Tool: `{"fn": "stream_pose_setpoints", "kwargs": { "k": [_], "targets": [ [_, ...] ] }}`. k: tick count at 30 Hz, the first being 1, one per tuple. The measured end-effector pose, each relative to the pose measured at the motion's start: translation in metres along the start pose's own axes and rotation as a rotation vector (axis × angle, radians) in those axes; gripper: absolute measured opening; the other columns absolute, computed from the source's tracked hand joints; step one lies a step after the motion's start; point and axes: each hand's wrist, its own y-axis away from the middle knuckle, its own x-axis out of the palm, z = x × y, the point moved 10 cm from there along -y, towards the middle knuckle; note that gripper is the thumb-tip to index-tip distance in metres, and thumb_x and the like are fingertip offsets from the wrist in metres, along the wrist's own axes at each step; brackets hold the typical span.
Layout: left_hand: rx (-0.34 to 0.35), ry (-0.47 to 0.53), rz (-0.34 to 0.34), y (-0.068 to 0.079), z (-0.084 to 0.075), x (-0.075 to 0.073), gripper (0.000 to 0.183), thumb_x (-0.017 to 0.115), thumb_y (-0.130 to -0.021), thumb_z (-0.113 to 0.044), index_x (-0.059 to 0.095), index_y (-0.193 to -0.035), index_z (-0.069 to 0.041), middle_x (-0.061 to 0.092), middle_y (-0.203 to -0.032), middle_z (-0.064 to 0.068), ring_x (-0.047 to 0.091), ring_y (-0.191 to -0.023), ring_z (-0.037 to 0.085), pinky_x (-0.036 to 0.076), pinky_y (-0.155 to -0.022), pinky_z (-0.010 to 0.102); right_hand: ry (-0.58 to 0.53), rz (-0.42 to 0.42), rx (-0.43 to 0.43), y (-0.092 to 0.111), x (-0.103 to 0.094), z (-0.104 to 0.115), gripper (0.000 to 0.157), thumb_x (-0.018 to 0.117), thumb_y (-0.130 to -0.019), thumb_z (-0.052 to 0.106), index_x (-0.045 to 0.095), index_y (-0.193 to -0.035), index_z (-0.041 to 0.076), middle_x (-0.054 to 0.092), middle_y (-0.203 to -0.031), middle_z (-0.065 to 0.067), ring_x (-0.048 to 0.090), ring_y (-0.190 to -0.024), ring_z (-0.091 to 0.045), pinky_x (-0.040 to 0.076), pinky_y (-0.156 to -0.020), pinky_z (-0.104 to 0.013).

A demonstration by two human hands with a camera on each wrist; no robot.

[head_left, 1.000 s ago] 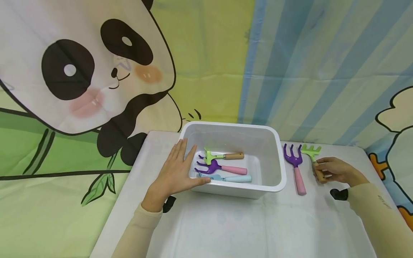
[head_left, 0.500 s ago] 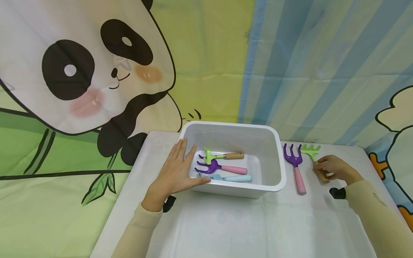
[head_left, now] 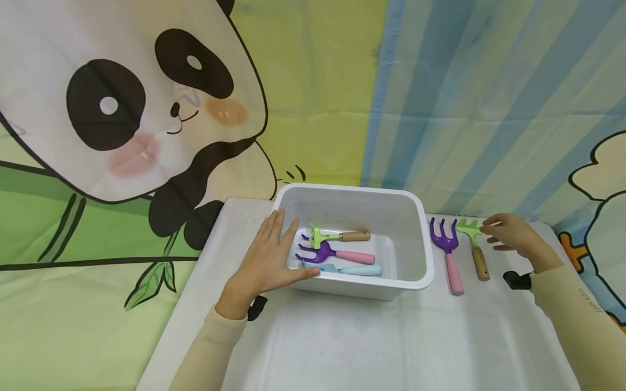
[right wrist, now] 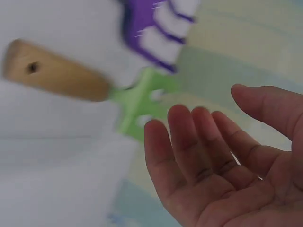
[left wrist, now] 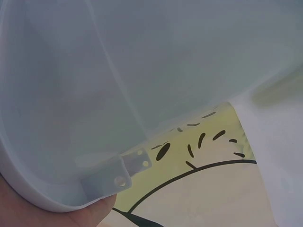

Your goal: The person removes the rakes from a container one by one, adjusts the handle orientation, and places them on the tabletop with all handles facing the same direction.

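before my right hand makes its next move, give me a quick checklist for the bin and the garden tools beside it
1. Left hand on the rim of the white bin: ok
2. Right hand free of any tool: ok
3. Fingers closed around the nearby green rake: not ok, they are loosely open near its head
4. Green rake's head clear of the purple fork: cannot tell, their tines sit very close
5. Bare floor inside the bin, right of the handles: ok
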Motion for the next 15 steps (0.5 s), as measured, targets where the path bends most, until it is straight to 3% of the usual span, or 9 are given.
{"fn": "stream_pose_setpoints", "kwargs": {
  "k": [7, 15],
  "targets": [
    [0.000, 0.003, -0.010, 0.000, 0.000, 0.000, 0.125, 0.038, -0.073, -0.095, 0.026, -0.158, -0.005, 0.004, -0.165, 0.022, -0.002, -0.152, 0.034, 0.001, -0.122, 0.044, 0.026, -0.021, -0.214, 0.019, -0.007, 0.098, 0.049, 0.048, -0.107, 0.028, 0.044, -0.134, -0.013, 0.055, -0.124, -0.032, 0.064, -0.102, -0.036, 0.059, -0.082, -0.044],
    [0.001, 0.003, -0.014, 0.000, 0.000, 0.000, 0.125, 0.038, -0.073, -0.095, 0.026, -0.158, -0.005, 0.005, -0.165, 0.022, -0.002, -0.152, 0.034, 0.001, -0.122, 0.043, -0.001, 0.073, -0.306, 0.038, 0.010, 0.176, 0.046, 0.055, -0.105, 0.027, 0.047, -0.137, -0.005, 0.056, -0.127, -0.023, 0.062, -0.108, -0.034, 0.057, -0.086, -0.044]
  ]
}}
